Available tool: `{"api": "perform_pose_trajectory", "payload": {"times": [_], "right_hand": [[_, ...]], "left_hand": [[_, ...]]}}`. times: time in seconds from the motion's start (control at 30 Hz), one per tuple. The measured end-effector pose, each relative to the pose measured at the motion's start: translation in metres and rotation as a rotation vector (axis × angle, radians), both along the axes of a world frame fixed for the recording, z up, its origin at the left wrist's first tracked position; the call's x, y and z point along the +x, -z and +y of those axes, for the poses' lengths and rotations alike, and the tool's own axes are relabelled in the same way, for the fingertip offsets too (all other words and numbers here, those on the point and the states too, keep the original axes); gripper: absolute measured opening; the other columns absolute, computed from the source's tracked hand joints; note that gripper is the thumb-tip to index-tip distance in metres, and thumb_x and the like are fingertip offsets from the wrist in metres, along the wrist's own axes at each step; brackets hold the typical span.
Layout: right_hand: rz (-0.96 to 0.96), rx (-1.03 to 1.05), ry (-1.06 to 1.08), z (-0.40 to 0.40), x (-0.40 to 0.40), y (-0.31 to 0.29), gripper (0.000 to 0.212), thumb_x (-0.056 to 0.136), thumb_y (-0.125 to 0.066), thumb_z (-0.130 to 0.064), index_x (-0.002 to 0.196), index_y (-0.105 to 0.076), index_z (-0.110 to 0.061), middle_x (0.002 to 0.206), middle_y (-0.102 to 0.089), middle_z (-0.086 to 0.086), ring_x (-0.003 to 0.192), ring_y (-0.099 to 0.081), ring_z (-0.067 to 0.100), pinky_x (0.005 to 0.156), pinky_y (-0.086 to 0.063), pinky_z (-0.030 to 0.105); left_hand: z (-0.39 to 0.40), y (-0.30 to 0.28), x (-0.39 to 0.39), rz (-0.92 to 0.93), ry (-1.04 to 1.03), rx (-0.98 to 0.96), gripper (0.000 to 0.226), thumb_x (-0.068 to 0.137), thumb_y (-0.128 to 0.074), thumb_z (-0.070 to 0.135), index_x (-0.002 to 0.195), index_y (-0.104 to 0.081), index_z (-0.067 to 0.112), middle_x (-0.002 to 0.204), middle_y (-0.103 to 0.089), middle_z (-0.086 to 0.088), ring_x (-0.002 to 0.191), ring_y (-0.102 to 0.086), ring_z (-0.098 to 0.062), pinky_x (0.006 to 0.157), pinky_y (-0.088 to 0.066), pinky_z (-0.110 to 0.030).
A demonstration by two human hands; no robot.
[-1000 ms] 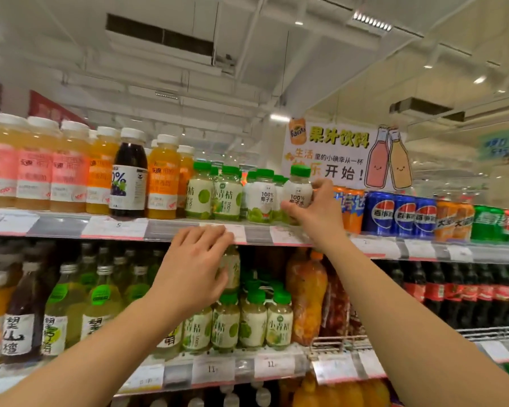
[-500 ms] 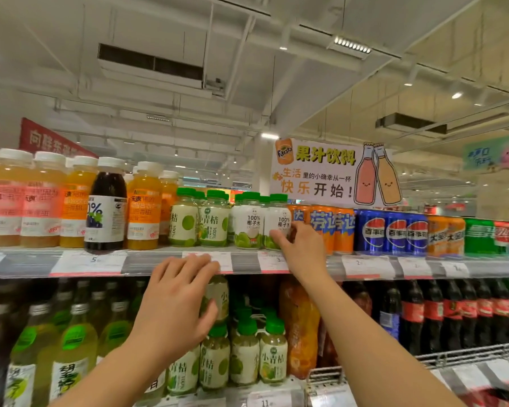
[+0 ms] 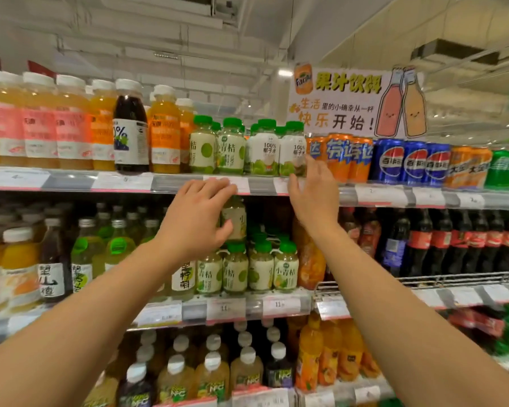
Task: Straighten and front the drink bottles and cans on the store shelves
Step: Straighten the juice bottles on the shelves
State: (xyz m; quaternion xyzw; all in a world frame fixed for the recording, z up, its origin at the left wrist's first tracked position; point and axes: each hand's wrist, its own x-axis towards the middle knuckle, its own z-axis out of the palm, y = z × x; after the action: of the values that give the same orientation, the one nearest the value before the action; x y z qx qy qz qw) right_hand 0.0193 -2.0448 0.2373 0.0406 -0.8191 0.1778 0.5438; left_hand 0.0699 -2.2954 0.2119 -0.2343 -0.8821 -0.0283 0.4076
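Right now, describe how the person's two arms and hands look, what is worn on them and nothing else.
Both forearms are bare up to the frame edge: no sleeves or gloves show. The left hand and the right hand carry no visible watch, bracelet or ring. The fingers are bare, with no tape or markings visible; the nails are too blurred to judge.

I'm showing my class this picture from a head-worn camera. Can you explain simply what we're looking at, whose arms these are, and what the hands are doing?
The camera sits on a person's head, so both arms reaching forward are the wearer's own. They face store shelves of drinks. The left hand holds a small green-label bottle just below the top shelf. The right hand touches the side of a coconut water bottle on that shelf, beside orange Fanta cans and blue Pepsi cans. A juice sign stands above.
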Motion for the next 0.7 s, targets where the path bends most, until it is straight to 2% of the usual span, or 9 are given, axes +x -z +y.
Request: {"api": "perform_pose_trajectory", "payload": {"times": [0.1, 0.23, 0.27, 0.33, 0.37, 0.43, 0.53, 0.63, 0.7], "right_hand": [[0.154, 0.073, -0.059, -0.013, 0.027, 0.068, 0.046, 0.096, -0.055, -0.025, 0.138, -0.055, -0.007, 0.139, -0.055, 0.014, 0.132, -0.050, 0.031, 0.115, -0.038, 0.046], [0.027, 0.025, -0.289, -0.025, 0.066, 0.173, 0.042, 0.093, -0.063, -0.012, 0.135, -0.057, -0.009, 0.141, -0.056, 0.007, 0.132, -0.052, 0.022, 0.111, -0.044, 0.036], [-0.052, 0.000, -0.321, -0.025, 0.077, 0.201, 0.042, 0.093, -0.063, -0.012, 0.135, -0.057, -0.011, 0.137, -0.058, 0.003, 0.128, -0.055, 0.017, 0.107, -0.047, 0.030], [-0.218, -0.056, -0.331, -0.024, 0.096, 0.258, 0.040, 0.093, -0.064, -0.014, 0.132, -0.057, -0.020, 0.125, -0.061, -0.009, 0.112, -0.059, 0.005, 0.093, -0.050, 0.019], [-0.316, -0.097, -0.336, -0.024, 0.103, 0.284, 0.035, 0.093, -0.063, -0.018, 0.128, -0.058, -0.025, 0.119, -0.061, -0.015, 0.104, -0.060, -0.001, 0.087, -0.052, 0.018], [-0.575, -0.142, -0.316, -0.019, 0.107, 0.329, 0.026, 0.092, -0.056, -0.030, 0.117, -0.058, -0.036, 0.111, -0.059, -0.021, 0.095, -0.060, -0.001, 0.082, -0.055, 0.026], [-1.086, -0.068, -0.284, -0.011, 0.099, 0.358, 0.030, 0.092, -0.052, -0.045, 0.121, -0.057, -0.036, 0.111, -0.061, -0.016, 0.102, -0.062, 0.007, 0.093, -0.052, 0.035], [-1.587, 0.050, -0.435, -0.016, 0.087, 0.356, 0.052, 0.092, -0.060, -0.053, 0.135, -0.056, -0.024, 0.124, -0.064, -0.002, 0.113, -0.062, 0.020, 0.095, -0.051, 0.034], [-1.582, 0.152, -0.445, -0.024, 0.075, 0.355, 0.060, 0.095, -0.062, -0.048, 0.147, -0.049, -0.020, 0.144, -0.055, 0.004, 0.128, -0.054, 0.023, 0.103, -0.046, 0.036]], "left_hand": [[0.002, 0.004, 0.004, 0.005, -0.022, -0.020, 0.072, 0.091, -0.050, 0.048, 0.157, -0.033, 0.022, 0.162, -0.034, -0.002, 0.149, -0.028, -0.024, 0.124, -0.016, -0.046], [0.000, 0.022, 0.017, -0.075, 0.024, -0.028, 0.079, 0.098, -0.048, 0.050, 0.162, -0.010, 0.025, 0.170, -0.001, 0.002, 0.157, 0.005, -0.018, 0.126, 0.004, -0.044], [-0.002, 0.032, 0.025, -0.113, 0.082, 0.003, 0.076, 0.098, -0.048, 0.049, 0.162, -0.013, 0.028, 0.170, -0.001, 0.004, 0.156, 0.006, -0.016, 0.127, 0.001, -0.043], [-0.008, 0.064, 0.044, -0.141, 0.177, 0.063, 0.066, 0.098, -0.045, 0.051, 0.158, -0.029, 0.030, 0.168, -0.014, 0.007, 0.156, -0.008, -0.014, 0.126, -0.011, -0.040], [-0.011, 0.085, 0.053, -0.166, 0.197, 0.102, 0.062, 0.097, -0.043, 0.052, 0.154, -0.038, 0.029, 0.165, -0.025, 0.009, 0.153, -0.019, -0.013, 0.124, -0.018, -0.037], [-0.021, 0.130, 0.063, -0.320, 0.202, 0.173, 0.054, 0.096, -0.044, 0.052, 0.146, -0.050, 0.033, 0.154, -0.044, 0.014, 0.142, -0.038, -0.007, 0.118, -0.029, -0.031], [-0.051, 0.199, 0.070, -0.795, 0.155, 0.271, 0.040, 0.097, -0.053, 0.051, 0.136, -0.055, 0.043, 0.135, -0.059, 0.025, 0.118, -0.055, 0.008, 0.105, -0.047, -0.026], [-0.082, 0.257, 0.077, -1.009, 0.012, 0.219, 0.040, 0.097, -0.053, 0.052, 0.135, -0.058, 0.039, 0.127, -0.063, 0.024, 0.107, -0.060, 0.007, 0.096, -0.051, -0.023], [-0.094, 0.283, 0.085, -1.071, -0.054, 0.210, 0.040, 0.098, -0.054, 0.051, 0.135, -0.059, 0.036, 0.126, -0.064, 0.023, 0.104, -0.062, 0.006, 0.094, -0.052, -0.023]]}}
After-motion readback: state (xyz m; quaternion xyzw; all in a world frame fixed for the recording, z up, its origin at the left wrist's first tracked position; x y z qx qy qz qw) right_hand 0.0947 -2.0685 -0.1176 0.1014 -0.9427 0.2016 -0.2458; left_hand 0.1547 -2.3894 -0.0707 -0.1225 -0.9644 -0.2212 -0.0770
